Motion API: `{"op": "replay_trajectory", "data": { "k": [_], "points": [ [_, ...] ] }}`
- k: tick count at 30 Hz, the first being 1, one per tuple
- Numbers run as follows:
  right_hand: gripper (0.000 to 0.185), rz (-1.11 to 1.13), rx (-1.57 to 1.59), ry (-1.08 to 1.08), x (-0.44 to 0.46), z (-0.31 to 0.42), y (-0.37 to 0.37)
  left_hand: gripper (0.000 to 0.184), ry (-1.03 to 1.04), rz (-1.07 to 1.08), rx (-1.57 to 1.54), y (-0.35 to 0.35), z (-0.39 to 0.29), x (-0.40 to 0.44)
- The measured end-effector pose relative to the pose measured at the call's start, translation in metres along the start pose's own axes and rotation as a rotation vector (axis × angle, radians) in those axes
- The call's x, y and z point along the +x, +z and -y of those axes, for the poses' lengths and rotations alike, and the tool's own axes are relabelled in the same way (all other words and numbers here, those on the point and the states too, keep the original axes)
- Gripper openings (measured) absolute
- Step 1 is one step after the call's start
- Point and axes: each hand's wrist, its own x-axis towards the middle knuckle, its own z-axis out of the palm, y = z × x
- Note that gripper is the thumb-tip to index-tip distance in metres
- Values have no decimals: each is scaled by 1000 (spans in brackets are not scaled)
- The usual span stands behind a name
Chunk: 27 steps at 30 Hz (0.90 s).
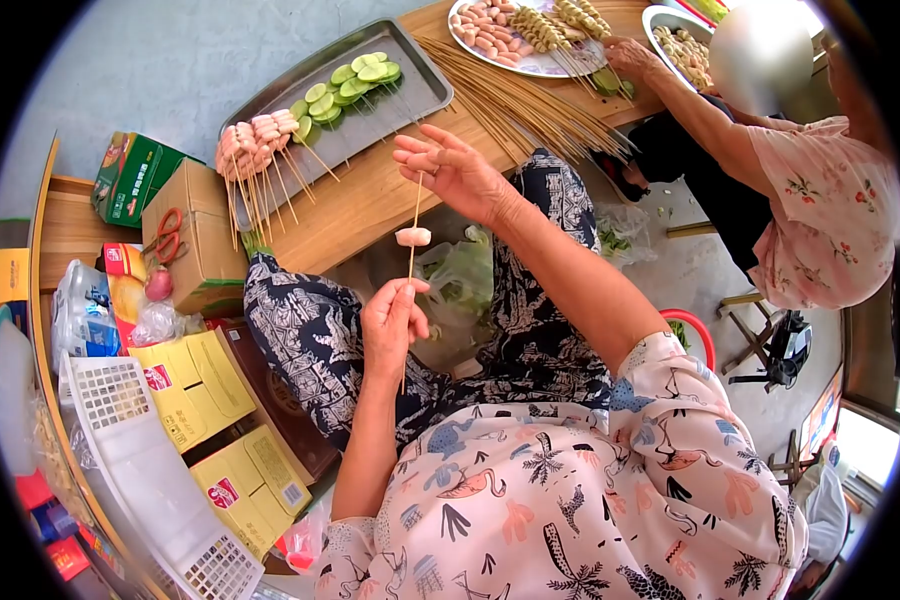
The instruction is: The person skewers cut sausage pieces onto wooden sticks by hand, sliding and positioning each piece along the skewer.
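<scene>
My left hand (390, 325) pinches a thin bamboo skewer (416, 205) below its middle, holding it nearly upright over my lap. One pale pink sausage piece (413, 237) is threaded on it, above my left fingers. My right hand (455, 175) is beside the skewer's top end, its fingers stretched out and apart. Whether the tip touches my right palm or fingers, I cannot tell. On the metal tray (425, 75) beyond my hands lie skewers of pink sausage pieces (255, 140) and skewers of green slices (345, 88).
Loose bamboo skewers (530, 100) spread over the wooden table (390, 170). At the far right, a co-worker's hand (630, 60) reaches to a plate (460, 30) of sausages and folded skewers. Red scissors (168, 235) rest on a cardboard box (205, 225); a white basket (150, 480) stands left.
</scene>
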Motion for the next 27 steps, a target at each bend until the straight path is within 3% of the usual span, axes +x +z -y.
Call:
{"op": "replay_trajectory", "data": {
  "k": [15,27],
  "points": [
    [70,108,-57,161,-7,-12,6,26,14,-82,-10,1,-3,4],
    [76,233,-50,321,-10,-17,8,25,15,-121,-30,-1,-2,10]
  ]
}}
